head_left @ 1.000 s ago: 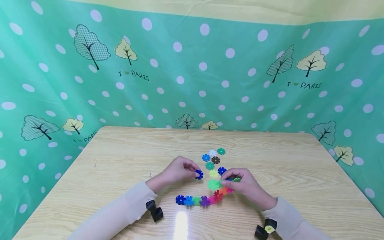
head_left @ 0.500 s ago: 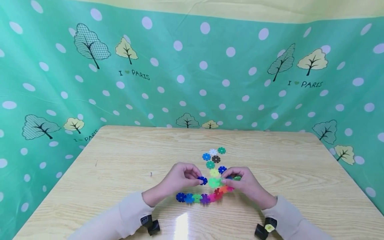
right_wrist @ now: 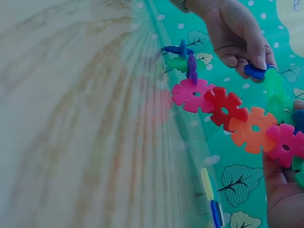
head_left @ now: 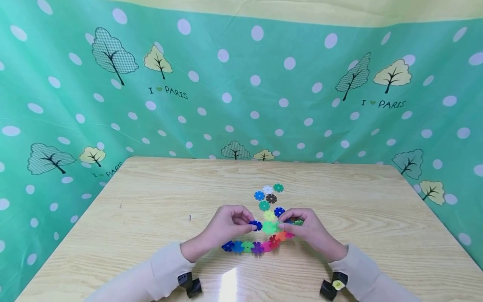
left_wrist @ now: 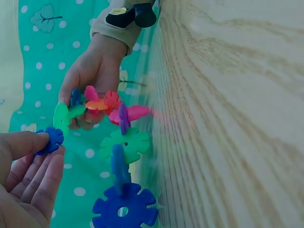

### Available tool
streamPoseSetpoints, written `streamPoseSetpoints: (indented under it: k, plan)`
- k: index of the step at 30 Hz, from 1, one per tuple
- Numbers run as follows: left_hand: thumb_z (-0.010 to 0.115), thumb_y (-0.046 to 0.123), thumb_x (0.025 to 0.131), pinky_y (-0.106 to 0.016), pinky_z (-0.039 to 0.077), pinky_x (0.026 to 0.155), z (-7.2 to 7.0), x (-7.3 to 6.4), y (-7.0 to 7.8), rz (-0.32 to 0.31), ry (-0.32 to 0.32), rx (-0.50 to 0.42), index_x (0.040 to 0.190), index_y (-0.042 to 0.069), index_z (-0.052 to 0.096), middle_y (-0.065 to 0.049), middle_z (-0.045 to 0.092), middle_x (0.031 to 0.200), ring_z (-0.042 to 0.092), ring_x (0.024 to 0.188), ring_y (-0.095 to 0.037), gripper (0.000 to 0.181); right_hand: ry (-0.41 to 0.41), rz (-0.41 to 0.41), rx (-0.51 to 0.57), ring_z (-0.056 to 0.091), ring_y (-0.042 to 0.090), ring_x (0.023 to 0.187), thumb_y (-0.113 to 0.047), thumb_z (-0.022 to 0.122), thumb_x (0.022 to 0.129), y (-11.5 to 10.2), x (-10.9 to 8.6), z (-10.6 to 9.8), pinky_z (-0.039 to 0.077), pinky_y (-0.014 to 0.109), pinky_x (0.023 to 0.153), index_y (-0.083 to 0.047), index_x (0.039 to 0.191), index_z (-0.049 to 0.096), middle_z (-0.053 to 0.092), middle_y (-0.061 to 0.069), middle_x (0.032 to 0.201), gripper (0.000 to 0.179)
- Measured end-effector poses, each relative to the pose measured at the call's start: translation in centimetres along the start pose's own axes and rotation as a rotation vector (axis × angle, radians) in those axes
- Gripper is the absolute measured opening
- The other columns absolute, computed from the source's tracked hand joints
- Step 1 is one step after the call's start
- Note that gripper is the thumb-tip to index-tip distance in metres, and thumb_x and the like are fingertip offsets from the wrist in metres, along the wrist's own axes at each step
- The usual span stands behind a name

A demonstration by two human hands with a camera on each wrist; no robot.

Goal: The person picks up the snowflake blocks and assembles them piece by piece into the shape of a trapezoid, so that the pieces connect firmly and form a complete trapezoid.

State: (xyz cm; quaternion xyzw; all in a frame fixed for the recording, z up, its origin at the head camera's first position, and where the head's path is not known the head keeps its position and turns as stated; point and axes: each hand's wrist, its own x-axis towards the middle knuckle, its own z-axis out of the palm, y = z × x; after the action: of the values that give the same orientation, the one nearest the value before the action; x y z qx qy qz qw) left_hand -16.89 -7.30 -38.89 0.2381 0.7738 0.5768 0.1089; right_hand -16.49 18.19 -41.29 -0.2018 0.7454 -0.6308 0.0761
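Left hand (head_left: 231,225) pinches a dark-blue disc (head_left: 257,225) between thumb and fingers; right hand (head_left: 307,228) grips the chain (head_left: 247,247) of slotted discs by its light-green end disc (head_left: 269,227). Change over the last second: blue disc is brought rightward, gap to the green one nearly gone. Reading: the two are lined up for joining; slot engagement cannot be told. Chain extends leftward along the near edge of the table (head_left: 158,184); loose discs (head_left: 271,199) lie toward its far edge.
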Motion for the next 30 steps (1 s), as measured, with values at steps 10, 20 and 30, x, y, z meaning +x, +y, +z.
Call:
streamPoseSetpoints:
  k: [10,20,30]
  plan:
    - [0.072,0.004,0.08,-0.024,0.056,0.064,0.6,0.2,-0.1,0.006,0.025,-0.029,0.086,0.001,0.067,-0.008,0.069,0.08,0.066,0.069,-0.015,0.008,-0.014,0.08,-0.068,0.061,0.015,0.087,-0.014,0.072,0.083,-0.3,0.5,0.3,0.054,0.025,0.067,0.007,0.107,0.064,0.067,0.015,0.102,0.033]
    - [0.072,0.003,0.08,-0.023,0.055,0.062,0.9,0.3,-0.4,0.02,0.043,-0.06,0.085,0.0,0.066,-0.01,0.068,0.08,0.066,0.07,-0.025,0.008,-0.077,0.191,-0.176,0.058,0.023,0.104,-0.027,0.075,0.08,-1.0,0.8,0.1,0.044,0.039,0.09,-0.009,0.109,0.071,0.069,0.004,0.109,0.035]
    - [0.072,0.004,0.081,-0.022,0.055,0.062,1.1,0.3,-0.2,0.016,0.034,-0.067,0.085,0.0,0.066,-0.009,0.067,0.082,0.064,0.068,-0.012,0.008,-0.165,0.108,-0.294,0.059,0.013,0.078,-0.019,0.076,0.079,-1.6,1.1,0.1,0.05,0.023,0.068,-0.011,0.103,0.073,0.072,0.001,0.093,0.026]
